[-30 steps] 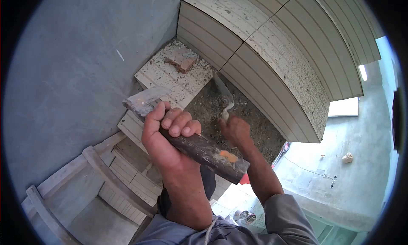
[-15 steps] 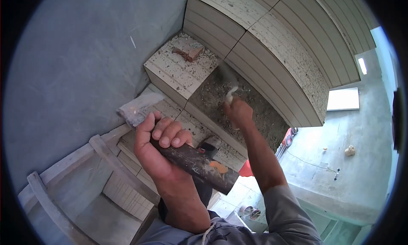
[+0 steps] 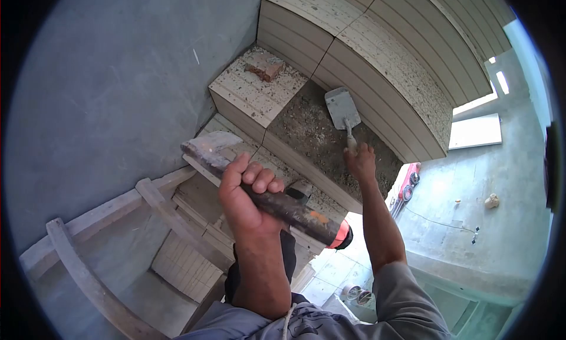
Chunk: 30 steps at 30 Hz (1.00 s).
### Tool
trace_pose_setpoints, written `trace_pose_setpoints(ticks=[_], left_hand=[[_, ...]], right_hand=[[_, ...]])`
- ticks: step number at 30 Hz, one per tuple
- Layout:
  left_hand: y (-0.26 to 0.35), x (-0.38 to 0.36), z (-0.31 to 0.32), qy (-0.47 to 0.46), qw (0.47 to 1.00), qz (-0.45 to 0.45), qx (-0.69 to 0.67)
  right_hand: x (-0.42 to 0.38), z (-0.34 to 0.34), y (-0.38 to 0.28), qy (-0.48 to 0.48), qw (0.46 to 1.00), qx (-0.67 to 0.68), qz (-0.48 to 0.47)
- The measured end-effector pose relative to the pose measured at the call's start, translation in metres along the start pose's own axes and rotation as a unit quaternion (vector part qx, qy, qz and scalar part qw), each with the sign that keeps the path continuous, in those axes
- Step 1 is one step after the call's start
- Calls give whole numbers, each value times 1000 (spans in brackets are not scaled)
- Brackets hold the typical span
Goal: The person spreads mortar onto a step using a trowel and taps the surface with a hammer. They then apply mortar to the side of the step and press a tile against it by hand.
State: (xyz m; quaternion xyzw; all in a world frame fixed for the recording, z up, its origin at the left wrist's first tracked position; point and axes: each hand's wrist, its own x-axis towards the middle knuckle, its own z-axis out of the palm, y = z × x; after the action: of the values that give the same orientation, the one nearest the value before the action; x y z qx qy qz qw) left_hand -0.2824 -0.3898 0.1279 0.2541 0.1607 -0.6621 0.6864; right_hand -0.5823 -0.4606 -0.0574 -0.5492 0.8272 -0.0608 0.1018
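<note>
My right hand point(image 3: 361, 161) is wrapped round the handle of a trowel point(image 3: 342, 109). Its squarish grey blade lies over the rough mortar bed point(image 3: 306, 125) of an untiled stretch of step, near the riser. My left hand point(image 3: 252, 192) grips a thick, dark, rod-like tool point(image 3: 286, 210) held slantwise in front of me. A whitish flat piece point(image 3: 221, 140) shows by the tool's upper end, and a red and black piece point(image 3: 342, 237) at its lower end. The exact kind of this tool does not show.
A broken brick point(image 3: 265, 66) rests on the crumb-covered step tile point(image 3: 253, 95). Tiled stairs point(image 3: 383, 74) curve up to the right. A wooden frame point(image 3: 177, 222) stands at lower left beside the grey wall point(image 3: 130, 86). A red machine point(image 3: 408, 182) sits on the floor below.
My right hand has moved slightly right and down, and the earlier blurred trowel blade now shows clearly over the mortar. My left hand and its tool have shifted right in view.
</note>
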Motion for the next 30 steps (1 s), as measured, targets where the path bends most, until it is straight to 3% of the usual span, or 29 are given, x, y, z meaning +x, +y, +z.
trace_pose_setpoints(ticks=[2, 4, 6, 7, 9, 11, 13, 14, 15, 17, 18, 20, 21, 23, 24, 25, 26, 27, 28, 29, 30], left_hand=[[-9, 5, -2, 23, 996, 21, 86], [-21, 13, -8, -3, 986, 45, 158], [-31, 16, -11, -29, 971, 69, 229], [-37, 15, -13, -33, 952, 95, 290], [-44, 2, -11, -39, 929, 119, 347], [-48, -18, -6, -105, 856, 98, 497], [-61, -30, -9, -145, 837, 27, 527], [-70, -34, -16, -178, 824, 36, 537], [-81, -37, -23, -211, 810, 45, 546], [-95, -47, -30, -258, 783, 4, 566], [-101, -50, -33, -254, 785, 2, 565], [-113, -54, -41, -367, 648, 74, 664], [-120, -57, -47, -367, 646, 73, 666], [-134, -69, -68, -414, 555, 193, 695], [-141, -72, -78, -436, 537, 198, 695], [-140, -78, -82, -436, 538, 184, 698], [-136, -81, -87, -450, 516, 121, 718], [-130, -82, -86, -467, 491, 61, 733], [-123, -76, -83, -422, 470, -27, 775], [-115, -73, -88, -402, 574, -38, 712], [-93, -83, -68, -340, 541, -52, 767]], right_hand=[[-42, -52, -35, -25, 970, 233, -66], [-95, -109, -62, -216, 876, 406, -143], [-139, -146, -76, -362, 773, 489, -182], [-154, -146, -76, -360, 772, 492, -180], [-176, -147, -81, -255, 829, 426, -257], [-198, -155, -90, -249, 841, 410, -252], [-220, -151, -93, -250, 827, 466, -192], [-229, -143, -86, -235, 860, 428, -149], [-236, -134, -82, -239, 859, 428, -146], [-251, -113, -70, -103, 853, 511, -31], [-255, -98, -49, -76, 835, 545, -18], [-267, -108, -38, -32, 831, 555, 8], [-275, -117, -35, -4, 835, 549, 22], [-289, -123, -24, 30, 844, 534, 53], [-299, -136, -21, 20, 861, 502, 76], [-309, -144, -16, 5, 879, 467, 100], [-320, -143, -12, 5, 834, 540, 116], [-333, -148, -13, 10, 827, 542, 151], [-349, -141, -1, 19, 828, 534, 168], [-368, -133, 13, 28, 829, 527, 184], [-388, -130, 24, 37, 823, 525, 211]])
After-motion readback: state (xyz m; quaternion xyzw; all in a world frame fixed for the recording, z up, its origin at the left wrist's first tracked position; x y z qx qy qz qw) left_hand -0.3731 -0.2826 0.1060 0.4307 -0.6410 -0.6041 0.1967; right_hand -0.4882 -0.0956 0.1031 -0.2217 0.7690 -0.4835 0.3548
